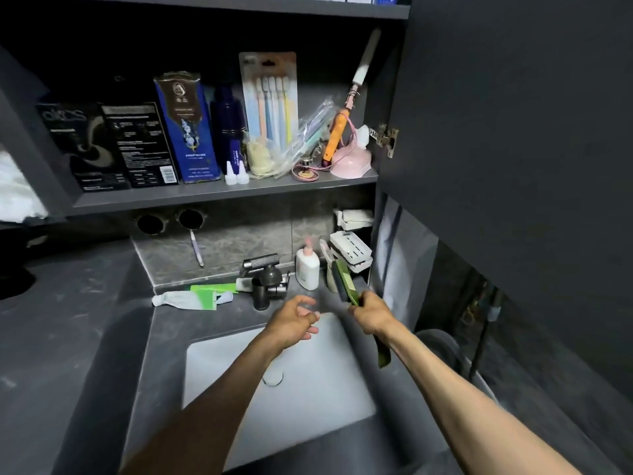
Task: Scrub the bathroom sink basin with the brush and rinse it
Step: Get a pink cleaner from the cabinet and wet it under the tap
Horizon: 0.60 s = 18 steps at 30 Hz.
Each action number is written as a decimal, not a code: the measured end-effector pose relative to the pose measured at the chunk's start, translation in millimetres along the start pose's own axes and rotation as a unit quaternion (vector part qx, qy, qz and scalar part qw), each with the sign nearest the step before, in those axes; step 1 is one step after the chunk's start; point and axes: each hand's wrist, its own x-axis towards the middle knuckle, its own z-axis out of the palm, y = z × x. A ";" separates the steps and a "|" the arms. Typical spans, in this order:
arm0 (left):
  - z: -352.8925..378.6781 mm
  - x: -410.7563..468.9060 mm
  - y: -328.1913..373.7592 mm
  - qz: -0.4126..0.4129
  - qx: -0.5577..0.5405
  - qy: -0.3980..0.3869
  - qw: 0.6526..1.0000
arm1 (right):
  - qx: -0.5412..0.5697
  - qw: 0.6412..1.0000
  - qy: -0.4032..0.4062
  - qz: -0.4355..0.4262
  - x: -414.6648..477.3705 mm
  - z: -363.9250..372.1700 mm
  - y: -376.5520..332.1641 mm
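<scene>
Sink basin (325, 399) lies white beneath both forearms, a toothpaste tube (191, 299) rests on the counter (85, 337) left of the hands, the left hand (294, 320) hovers with loose, empty fingers near the faucet (265, 279), and the right hand (371, 311) grips the green brush (346, 282) beside it.

Left grip (294, 318) relaxed, right grip (371, 311) seemingly clenched

Head-worn wide-angle view looks forward and down, close above the sink basin (308, 406).
</scene>
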 end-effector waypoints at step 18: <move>8.7 120.9 -3.0 -0.014 -0.052 -0.024 0.998 | 0.080 0.996 0.021 -0.016 108.0 -6.9 -26.4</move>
